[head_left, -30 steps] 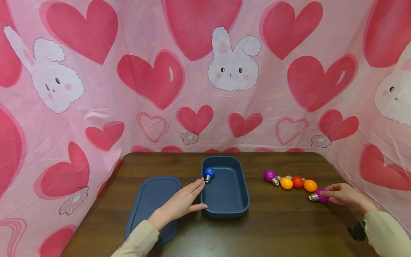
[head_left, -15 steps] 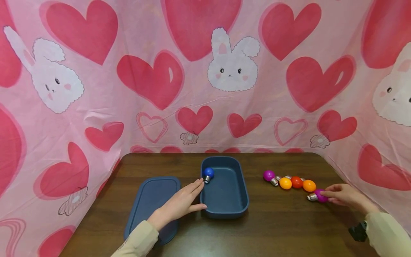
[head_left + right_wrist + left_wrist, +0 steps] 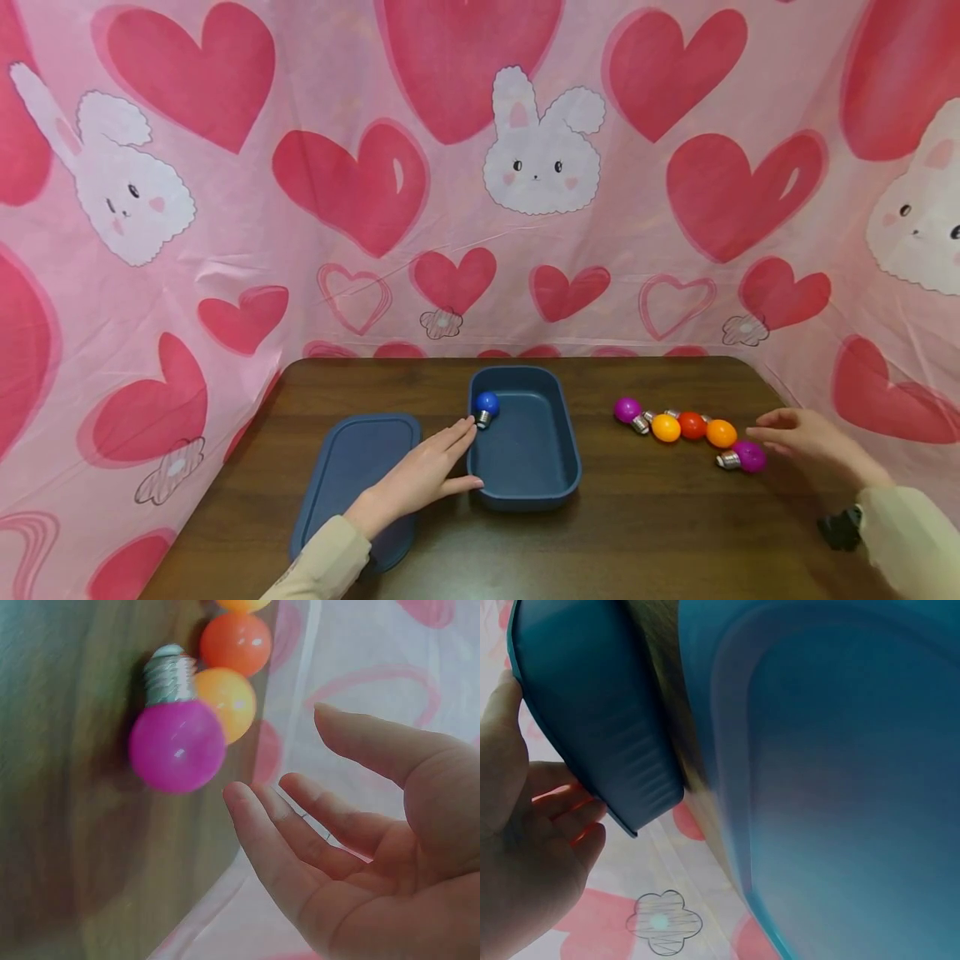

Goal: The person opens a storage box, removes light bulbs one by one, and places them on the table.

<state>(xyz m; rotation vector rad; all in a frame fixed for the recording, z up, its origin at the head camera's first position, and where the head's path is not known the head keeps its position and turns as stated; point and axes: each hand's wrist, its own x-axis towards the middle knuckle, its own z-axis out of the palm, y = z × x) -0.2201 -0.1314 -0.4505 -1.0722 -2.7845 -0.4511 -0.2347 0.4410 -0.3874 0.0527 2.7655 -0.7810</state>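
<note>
My left hand (image 3: 423, 462) rests with straight fingers on the left rim of a dark blue rectangular box (image 3: 528, 502). Inside that box, near its left wall, lies a blue light bulb (image 3: 487, 405). On the right, my right hand (image 3: 813, 437) hovers with spread fingers just beyond a purple light bulb (image 3: 750, 456) lying on the table. In the right wrist view, nothing sits between thumb and fingers, and the purple bulb (image 3: 178, 746) is apart from the fingertips. Behind it are an orange bulb (image 3: 722, 433), a red bulb (image 3: 693, 425), a yellow-orange bulb (image 3: 666, 428) and another purple bulb (image 3: 627, 409).
A flat blue lid (image 3: 367, 467) lies on the wooden table (image 3: 622, 533) left of the box, partly under my left forearm. Metal bases of further bulbs show behind the row. A pink heart-and-rabbit cloth (image 3: 465, 208) encloses the back and sides.
My right hand has let go of the near purple bulb and risen slightly up and away from it, its fingers parting. The left hand has stayed on the box rim.
</note>
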